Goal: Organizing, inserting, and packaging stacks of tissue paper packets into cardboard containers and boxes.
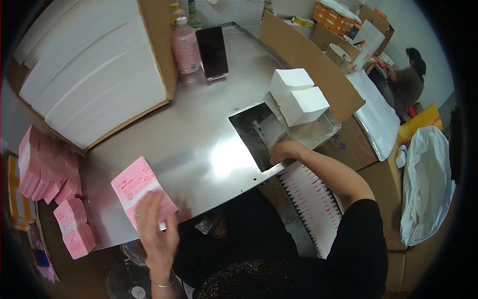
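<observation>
A pink printed packet (135,183) with a pale band across it lies near the table's front edge. My left hand (155,217) rests over its lower part with fingers stretched and the thumb apart; a ring and a bracelet show on it. My right hand (283,151) is at the near right edge of a dark rectangular opening (249,130) in the metal table. Its fingers curl downward, and what they hold, if anything, is hidden. Inside the opening a small grey metal part shows. Two white stacks of folded paper (304,105) stand just beyond that hand.
Pink packet stacks (47,167) sit at the left edge. A large carton of white sheets (99,70) fills the far left. Behind are a phone (212,52) on a stand and a pink bottle (185,46). Cardboard (311,62) borders the right; a person (409,82) sits beyond.
</observation>
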A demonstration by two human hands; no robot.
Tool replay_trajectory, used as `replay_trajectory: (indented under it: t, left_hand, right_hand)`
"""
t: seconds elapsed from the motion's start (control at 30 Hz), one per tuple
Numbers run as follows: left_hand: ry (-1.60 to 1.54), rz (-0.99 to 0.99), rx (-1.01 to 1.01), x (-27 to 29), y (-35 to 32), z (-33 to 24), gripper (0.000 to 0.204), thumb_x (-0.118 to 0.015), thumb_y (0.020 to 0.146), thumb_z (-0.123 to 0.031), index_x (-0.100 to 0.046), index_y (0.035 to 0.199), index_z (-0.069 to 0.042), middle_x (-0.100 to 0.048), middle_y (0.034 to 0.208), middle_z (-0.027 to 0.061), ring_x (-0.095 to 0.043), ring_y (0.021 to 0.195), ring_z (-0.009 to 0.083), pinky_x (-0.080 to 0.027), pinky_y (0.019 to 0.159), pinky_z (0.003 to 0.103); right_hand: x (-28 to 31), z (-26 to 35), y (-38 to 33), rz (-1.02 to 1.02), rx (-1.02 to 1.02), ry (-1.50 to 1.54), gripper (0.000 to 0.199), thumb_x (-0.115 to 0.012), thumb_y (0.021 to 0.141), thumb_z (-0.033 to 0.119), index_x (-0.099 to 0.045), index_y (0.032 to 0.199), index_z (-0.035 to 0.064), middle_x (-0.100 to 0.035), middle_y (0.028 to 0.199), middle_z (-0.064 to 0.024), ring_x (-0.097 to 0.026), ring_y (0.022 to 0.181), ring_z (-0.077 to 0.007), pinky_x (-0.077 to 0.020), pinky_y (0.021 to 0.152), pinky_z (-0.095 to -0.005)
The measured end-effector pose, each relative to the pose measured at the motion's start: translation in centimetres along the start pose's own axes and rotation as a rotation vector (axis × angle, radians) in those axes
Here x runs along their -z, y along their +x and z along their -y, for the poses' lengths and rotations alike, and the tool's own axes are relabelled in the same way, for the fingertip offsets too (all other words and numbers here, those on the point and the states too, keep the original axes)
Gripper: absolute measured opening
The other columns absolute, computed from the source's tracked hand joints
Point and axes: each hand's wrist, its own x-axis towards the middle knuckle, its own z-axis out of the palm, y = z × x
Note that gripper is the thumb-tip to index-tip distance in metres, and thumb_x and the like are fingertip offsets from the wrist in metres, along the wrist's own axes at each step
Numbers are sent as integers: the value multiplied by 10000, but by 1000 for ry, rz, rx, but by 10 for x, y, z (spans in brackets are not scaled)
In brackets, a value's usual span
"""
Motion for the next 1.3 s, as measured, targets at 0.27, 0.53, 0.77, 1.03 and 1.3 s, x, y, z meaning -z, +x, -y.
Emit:
replay_trajectory:
  t: [0.27, 0.53, 0.77, 1.03, 1.3]
  left_hand:
    - [696, 160, 99, -33, -3, 67, 484, -533, 1006, -249, -465, 1463, -106, -371, 1550, 179, -337, 1433, 367, -238, 1165, 541]
    - [502, 83, 170, 10, 10, 52, 558, -669, 853, -64, -506, 1385, -101, -540, 1315, 178, -465, 1219, 393, -353, 1000, 515]
    - [160, 165, 234, 1, 10, 78, 121, -648, 871, -45, -595, 980, -50, -582, 900, 111, -519, 897, 296, -405, 840, 429]
    - [-47, 66, -101, -42, 30, -11, 112, -629, 831, -7, -599, 937, -28, -571, 857, 141, -551, 837, 315, -417, 736, 431]
    - [15, 95, -241, -107, 28, -15, 151, -714, 856, -98, -574, 820, -53, -577, 745, 110, -542, 723, 300, -384, 669, 414]
  right_hand:
    - [9, 11, -97, -904, 293, 566, 217, -579, 899, 146, -658, 830, -44, -651, 727, -167, -586, 643, -245, -493, 645, -354]
    - [23, -39, -108, -1638, -121, 53, 298, -731, 839, 270, -691, 956, -2, -647, 1053, -146, -586, 1015, -302, -485, 837, -416]
    - [23, -57, -80, -1541, -223, 21, 220, -645, 900, 230, -706, 925, 19, -645, 902, -152, -601, 898, -322, -472, 781, -456]
    - [25, -55, -86, -1550, -201, 174, 269, -614, 874, 168, -685, 711, -34, -641, 777, -194, -596, 827, -352, -459, 750, -473]
    - [15, -55, -86, -1636, -141, 226, 200, -637, 824, 146, -734, 916, -3, -658, 919, -158, -592, 932, -326, -452, 834, -452]
